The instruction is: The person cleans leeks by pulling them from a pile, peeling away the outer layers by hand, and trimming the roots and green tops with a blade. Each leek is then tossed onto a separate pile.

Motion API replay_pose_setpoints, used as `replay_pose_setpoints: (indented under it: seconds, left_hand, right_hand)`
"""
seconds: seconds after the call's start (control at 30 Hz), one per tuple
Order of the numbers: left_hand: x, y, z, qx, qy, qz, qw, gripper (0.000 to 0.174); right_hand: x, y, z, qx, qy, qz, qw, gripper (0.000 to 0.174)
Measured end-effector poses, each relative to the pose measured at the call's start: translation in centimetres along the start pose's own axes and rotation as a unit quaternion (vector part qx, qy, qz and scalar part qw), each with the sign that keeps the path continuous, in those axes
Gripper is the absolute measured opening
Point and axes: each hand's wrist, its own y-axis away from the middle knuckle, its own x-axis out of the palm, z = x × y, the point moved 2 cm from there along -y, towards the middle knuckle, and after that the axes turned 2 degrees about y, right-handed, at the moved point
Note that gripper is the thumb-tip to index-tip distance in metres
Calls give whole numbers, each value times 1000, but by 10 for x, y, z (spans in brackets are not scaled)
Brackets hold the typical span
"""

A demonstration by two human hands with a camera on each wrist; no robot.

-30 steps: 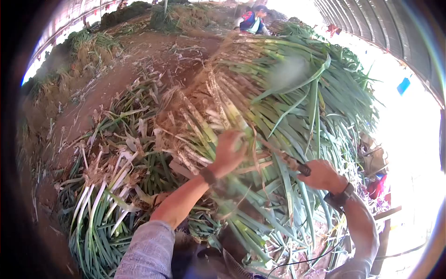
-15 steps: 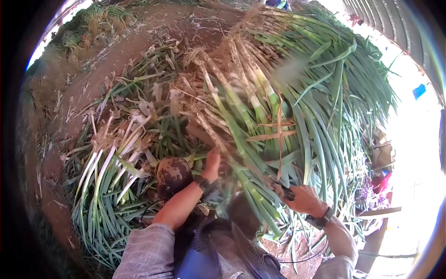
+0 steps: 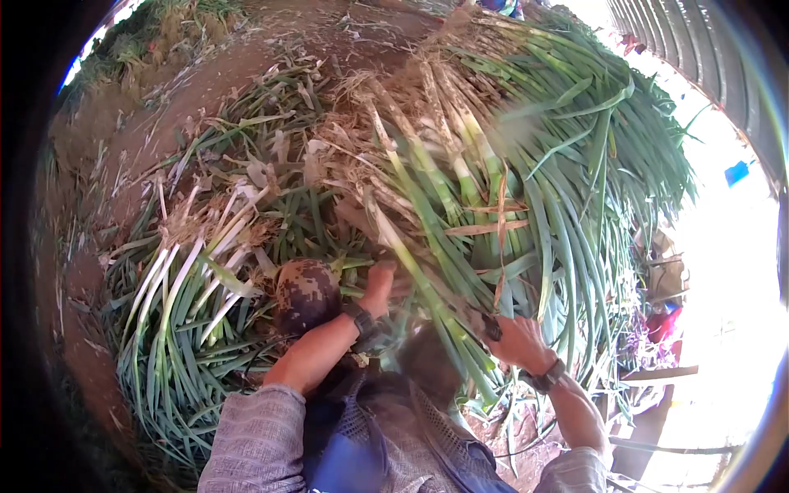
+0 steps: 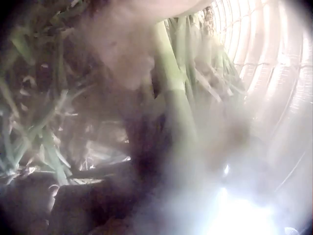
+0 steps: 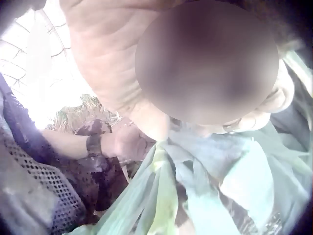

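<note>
Left hand (image 3: 378,289) is at the upper part of a leek (image 3: 395,239) that slants down to the right; its fingers look curled round the stalk, partly hidden. In the left wrist view, a pale green stalk (image 4: 177,93) comes out below the blurred hand (image 4: 129,54). Right hand (image 3: 521,345) grips the dark handle (image 3: 491,327) of a tool, whose blurred length points toward the left hand across the leek leaves. In the right wrist view, green leaves (image 5: 164,196) hang below the right hand (image 5: 112,58).
A large leek pile (image 3: 575,123) rises ahead and to the right, roots toward the middle. Cleaner white-stemmed leeks (image 3: 177,287) lie at the left. A brown mottled round object (image 3: 306,296) is beside the left forearm. Reddish soil (image 3: 197,74) shows beyond.
Both hands have come back toward the body from the pile, and the view has tilted down. A leek now slants between them. The right hand has kept hold of the tool and moved left.
</note>
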Motion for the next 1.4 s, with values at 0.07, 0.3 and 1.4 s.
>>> replay_pose_setpoints:
  seconds: [0.07,0.3,1.4]
  left_hand:
    - [3,-2,2,-25,-24,83,996,39]
    - [15,-12,-12,96,-55,37,993,36]
    - [-92,-218,-27,589,-593,-3,549,59]
  right_hand:
    - [5,-18,3,-20,17,-12,1000,40]
    - [-24,-75,55,-78,11,-1,997,47]
    - [18,-82,25,-46,-2,-91,995,41]
